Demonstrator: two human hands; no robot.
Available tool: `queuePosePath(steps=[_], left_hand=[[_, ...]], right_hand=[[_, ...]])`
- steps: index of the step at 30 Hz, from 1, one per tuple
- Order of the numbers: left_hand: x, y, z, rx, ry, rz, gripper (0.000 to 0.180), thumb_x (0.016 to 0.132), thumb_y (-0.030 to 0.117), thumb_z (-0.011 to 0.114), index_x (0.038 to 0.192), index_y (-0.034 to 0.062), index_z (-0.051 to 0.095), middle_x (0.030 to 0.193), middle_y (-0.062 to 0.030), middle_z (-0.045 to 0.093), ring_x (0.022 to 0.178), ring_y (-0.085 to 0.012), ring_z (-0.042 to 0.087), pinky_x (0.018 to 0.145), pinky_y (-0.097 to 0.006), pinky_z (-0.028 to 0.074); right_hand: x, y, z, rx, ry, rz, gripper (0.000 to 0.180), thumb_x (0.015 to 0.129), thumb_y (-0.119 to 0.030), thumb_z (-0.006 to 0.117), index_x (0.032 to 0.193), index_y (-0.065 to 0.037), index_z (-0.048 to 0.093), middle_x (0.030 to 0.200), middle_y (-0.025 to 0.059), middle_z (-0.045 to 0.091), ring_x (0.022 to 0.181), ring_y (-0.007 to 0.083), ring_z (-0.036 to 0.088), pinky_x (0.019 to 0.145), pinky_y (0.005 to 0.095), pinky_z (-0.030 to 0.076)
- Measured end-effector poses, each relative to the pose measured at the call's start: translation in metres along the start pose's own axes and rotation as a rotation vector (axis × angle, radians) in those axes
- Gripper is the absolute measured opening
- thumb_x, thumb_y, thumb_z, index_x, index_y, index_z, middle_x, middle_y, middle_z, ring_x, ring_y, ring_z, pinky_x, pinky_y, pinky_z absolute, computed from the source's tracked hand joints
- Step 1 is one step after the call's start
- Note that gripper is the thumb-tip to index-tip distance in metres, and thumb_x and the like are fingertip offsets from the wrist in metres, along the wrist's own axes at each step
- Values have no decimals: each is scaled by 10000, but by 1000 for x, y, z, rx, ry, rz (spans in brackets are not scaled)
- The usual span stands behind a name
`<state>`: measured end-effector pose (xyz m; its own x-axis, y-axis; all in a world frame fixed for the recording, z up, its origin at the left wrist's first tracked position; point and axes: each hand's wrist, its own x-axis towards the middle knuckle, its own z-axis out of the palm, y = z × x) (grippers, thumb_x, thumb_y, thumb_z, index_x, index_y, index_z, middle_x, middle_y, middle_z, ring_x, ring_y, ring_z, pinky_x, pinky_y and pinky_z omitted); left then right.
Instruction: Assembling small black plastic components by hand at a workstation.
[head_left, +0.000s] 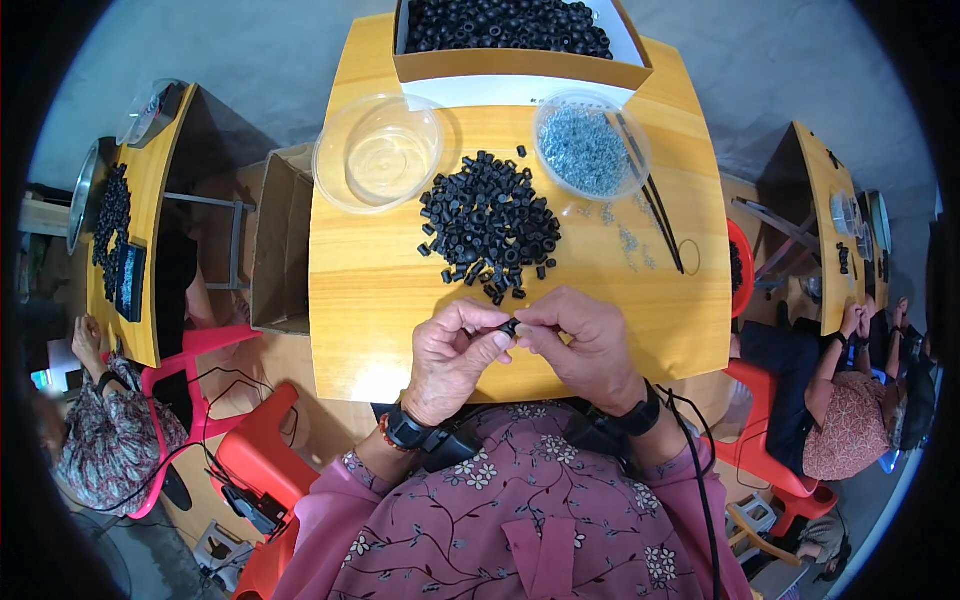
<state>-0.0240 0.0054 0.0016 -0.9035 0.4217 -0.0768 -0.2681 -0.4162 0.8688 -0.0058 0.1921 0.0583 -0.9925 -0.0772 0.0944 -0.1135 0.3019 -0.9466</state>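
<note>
My left hand [452, 355] and my right hand [583, 345] meet over the near edge of the wooden table [370, 300]. Both pinch one small black ring-shaped part [511, 326] between their fingertips. Just beyond them lies a loose heap of the same black parts [490, 225]. A clear round tub [378, 152] stands empty at the far left. Another clear tub [590, 148] at the far right holds small grey metal bits, with thin black tweezers [652, 195] leaning on its rim.
A cardboard box [520, 68] full of black parts sits at the table's far edge. An open carton [282, 240] stands left of the table, red plastic chairs [255, 450] nearby. Other people work at side tables left [140, 230] and right [825, 220].
</note>
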Motion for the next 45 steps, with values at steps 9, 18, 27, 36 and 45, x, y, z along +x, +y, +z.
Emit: queuePosePath(steps=[9,18,27,36,45], left_hand=[[-1,-2,5,11,43,14,162,933,-91,634,1082,-29,627,986,-100,673,858,-135,673,713,-265,596],[-3,0,9,39,62,-73,171,972,-54,593,1142,-47,602,997,-121,697,877,-165,699,786,-297,604],[-4,3,2,6,29,-107,88,979,-6,612,1063,-29,626,975,-115,702,837,-166,710,743,-304,625],[-2,4,0,-96,90,-185,84,979,11,611,1044,-26,650,939,-93,700,765,-143,673,712,-304,605],[2,15,20,-40,167,-174,86,976,24,625,1003,-50,658,869,-78,704,764,-111,664,717,-241,525]], right_hand=[[-2,10,2,33,-36,-7,106,879,3,718,984,-3,712,808,74,654,715,142,656,618,277,508],[-2,20,3,251,-58,118,95,892,-13,715,987,-3,717,815,63,630,704,136,629,611,277,489],[-4,4,2,-105,-58,-141,158,877,-13,692,1034,-28,706,818,112,629,750,264,636,655,346,506],[-4,-15,0,-192,-87,-115,340,856,-128,744,1148,1,624,898,131,620,770,297,637,647,371,511],[4,-25,7,-773,-226,-192,278,881,-224,700,1006,-24,554,829,123,569,720,291,647,590,391,517]])
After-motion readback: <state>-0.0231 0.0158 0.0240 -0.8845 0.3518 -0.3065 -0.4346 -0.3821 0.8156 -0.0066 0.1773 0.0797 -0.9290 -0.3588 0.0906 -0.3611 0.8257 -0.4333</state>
